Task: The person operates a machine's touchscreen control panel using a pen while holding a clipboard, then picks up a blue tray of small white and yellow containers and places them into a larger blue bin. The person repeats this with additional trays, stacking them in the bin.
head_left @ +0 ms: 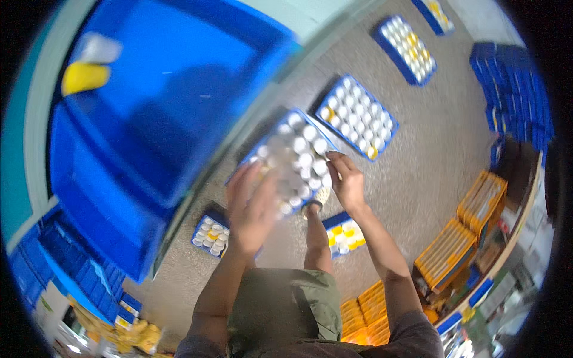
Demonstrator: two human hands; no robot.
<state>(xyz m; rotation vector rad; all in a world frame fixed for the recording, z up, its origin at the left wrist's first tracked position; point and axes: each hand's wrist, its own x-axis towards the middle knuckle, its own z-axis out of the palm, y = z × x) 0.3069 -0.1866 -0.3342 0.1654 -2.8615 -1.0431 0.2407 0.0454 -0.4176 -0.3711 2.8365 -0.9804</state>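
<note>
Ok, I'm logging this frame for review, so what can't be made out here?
- Head view: the left hand and the held tray of white cups are motion-blurred, so the grip is unclear.
- The floor tray is partly hidden by the left forearm.
- The top floor tray is cut off by the upper edge.
- The shelf items are too small.

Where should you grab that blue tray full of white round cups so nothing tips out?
Probably by its two opposite edges, one hand from each side, as the left hand and right hand do now: the blue tray of white round cups is wide, flat and loaded, so it needs levelling.
</note>
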